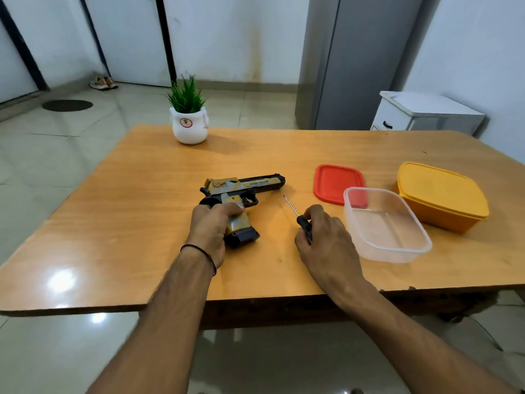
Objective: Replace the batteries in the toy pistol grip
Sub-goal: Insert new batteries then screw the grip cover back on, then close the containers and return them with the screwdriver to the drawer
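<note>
A yellow and black toy pistol lies flat on the wooden table, barrel pointing right. My left hand is wrapped around its grip, whose black base sticks out below my fingers. My right hand is closed on the black handle of a small screwdriver, whose thin shaft points up and left toward the pistol, tip just clear of the barrel. No batteries are visible.
Right of my right hand sits an empty clear plastic tub, with a red lid behind it and a closed yellow container further right. A potted plant stands at the table's far edge.
</note>
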